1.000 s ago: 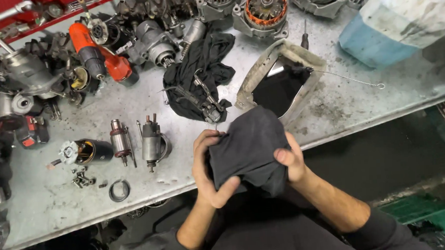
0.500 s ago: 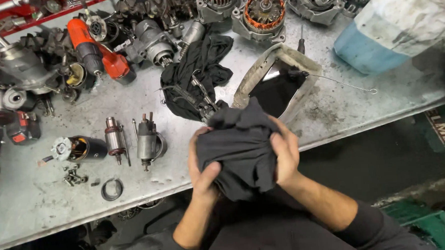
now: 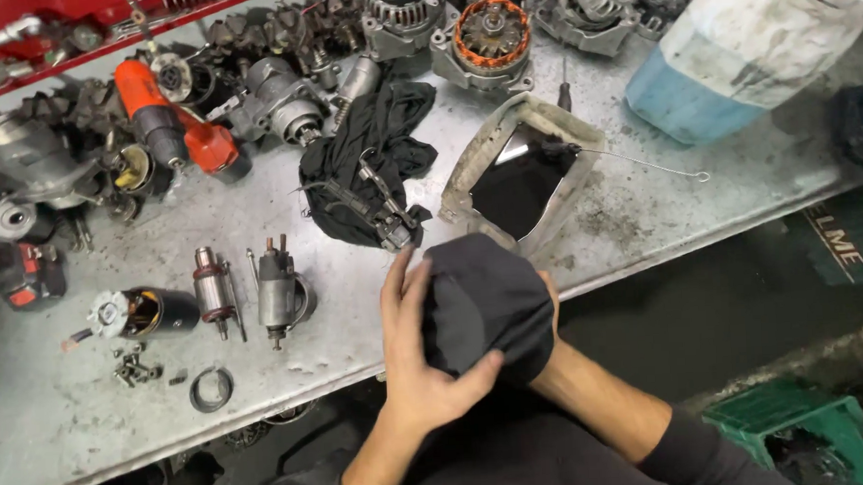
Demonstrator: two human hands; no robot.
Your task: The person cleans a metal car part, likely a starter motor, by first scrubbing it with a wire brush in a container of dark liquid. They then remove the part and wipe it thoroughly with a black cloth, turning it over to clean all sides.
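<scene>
A dark grey rag (image 3: 486, 303) is bunched between both my hands at the front edge of the metal workbench (image 3: 285, 220). My left hand (image 3: 419, 355) presses against its left side, thumb across the bottom and fingers pointing up. My right hand (image 3: 545, 320) is almost wholly wrapped inside the rag; only a bit of its edge shows. Just beyond the rag lies a cut-open metal pan (image 3: 516, 176) holding black liquid, and a black cloth (image 3: 375, 162) with a metal tool lying on it.
Disassembled starter parts sit at the left: a solenoid (image 3: 278, 293), an armature (image 3: 211, 291), a dark motor housing (image 3: 148, 311), small screws (image 3: 134, 367), a rubber ring (image 3: 211, 389). Alternators (image 3: 490, 36), an orange tool (image 3: 154, 114) and a plastic jug (image 3: 748, 49) line the back. A green crate (image 3: 799, 435) stands on the floor.
The rag has gone from a loose spread cloth to a tight bundle around my right hand. My left hand has slid to its left side, fingers now extended upward.
</scene>
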